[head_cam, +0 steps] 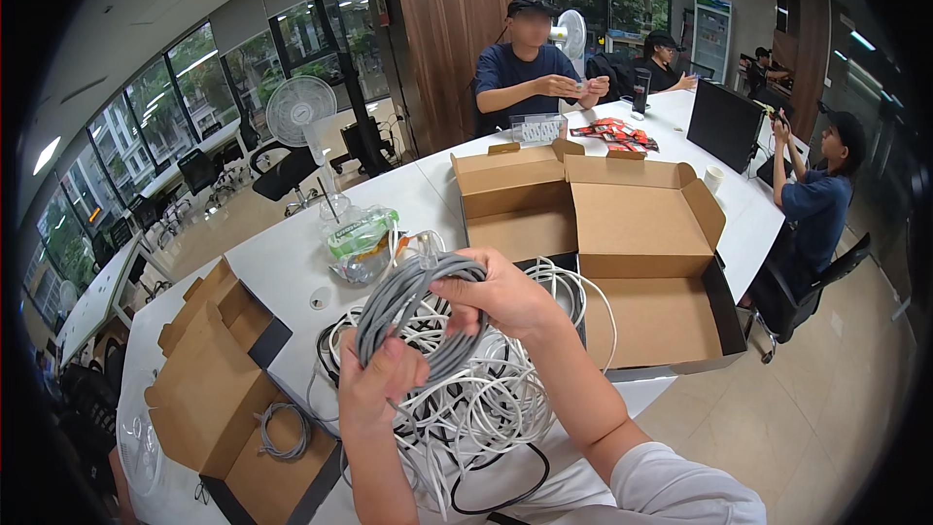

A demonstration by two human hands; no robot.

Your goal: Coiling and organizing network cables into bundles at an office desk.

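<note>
Both of my hands grip one coil of grey cable, raised over the white table. My left hand holds the coil's lower left side, thumb on top. At its upper right, my right hand has thumb and fingers around the strands. A clear plug end sticks up at the top of the coil. Beneath my hands lies a tangled heap of white, grey and black cables, partly hidden by my hands and forearms. Some white cable hangs over the edge of the open cardboard box on the right.
Another open cardboard box, at left, contains a small grey cable coil. A third open box stands behind the heap. Beyond my hands lie plastic packaging, red packets and a monitor. People sit around the table.
</note>
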